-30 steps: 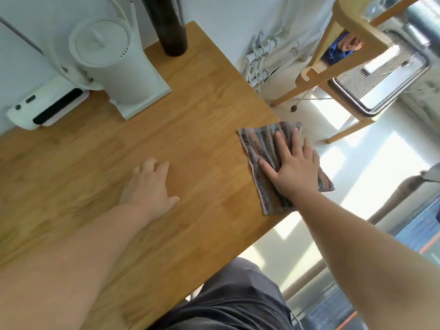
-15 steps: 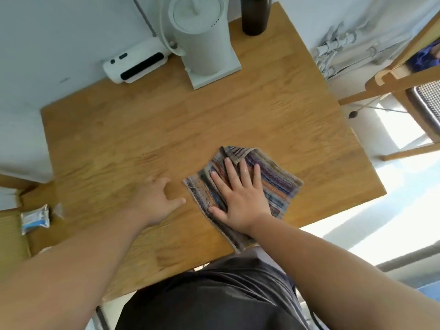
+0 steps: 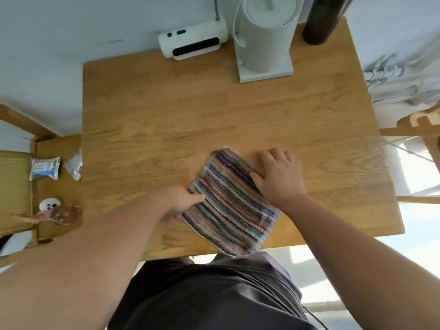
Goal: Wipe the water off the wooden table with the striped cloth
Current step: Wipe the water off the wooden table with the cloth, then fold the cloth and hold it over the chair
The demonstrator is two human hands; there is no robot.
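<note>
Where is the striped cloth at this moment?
In the head view, the striped cloth lies flat at the near edge of the wooden table, between the left hand and right hand.

Quick count of what's here: one light wooden table (image 3: pixel 238 110), one multicoloured striped cloth (image 3: pixel 228 206) on it, and two bare hands, left hand (image 3: pixel 177 203) and right hand (image 3: pixel 277 177). Along the back edge there's one tall white cylindrical appliance on a square base (image 3: pixel 265 39), one small white gadget with a black slot (image 3: pixel 192 40), and one dark cylindrical bottle (image 3: pixel 317 22). On the side shelf to the left: two crinkly foil packets, a blue-and-white one (image 3: pixel 44 167) and a plain silver one (image 3: pixel 74 165), plus one small white round thing (image 3: pixel 49 203).
</note>
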